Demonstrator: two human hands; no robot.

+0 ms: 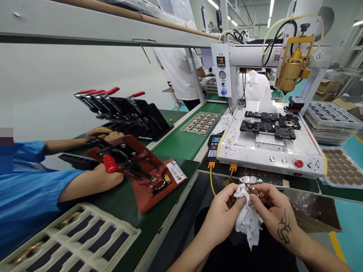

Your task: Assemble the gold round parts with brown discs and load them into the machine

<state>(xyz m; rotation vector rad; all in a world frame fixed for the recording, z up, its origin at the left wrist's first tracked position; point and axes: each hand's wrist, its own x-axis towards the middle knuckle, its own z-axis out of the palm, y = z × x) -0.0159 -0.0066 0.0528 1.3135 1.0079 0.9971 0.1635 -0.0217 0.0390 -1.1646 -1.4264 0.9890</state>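
While both hands work close together low in the view, in front of the tabletop (181, 145) edge & over the person's lap, the small round brass part (252, 190) sits pinched between them, half wrapped in a white cloth (247, 221). Left hand (224, 213): fingers narrow, pressing the cloth against the part from the left. Right hand (273, 211), tattoo on its back: fingers curled narrow round the part's right side, holding it. The part shows only as a gold rim w/ a dark centre; its flat face seems to tilt up toward the camera, so its axis would run roughly up & toward the person. Being round, it has no clear long axis; the rest is hidden by cloth & fingers. Risks, as I judge: grip is fingertip-only w/ cloth in between, so the part could slip & drop into the lap or to the floor, since nothing is under it. Loose cloth tail hangs down & could snag, or leave lint on the face. Pressing too hard could scuff the face. Nearby: a dispensing machine (272, 143) w/ black fixtures just ahead, yellow cables near the hands. A co-worker in a blue sleeve (31, 189) to the left handles a red clamp jig (136, 170), well apart.
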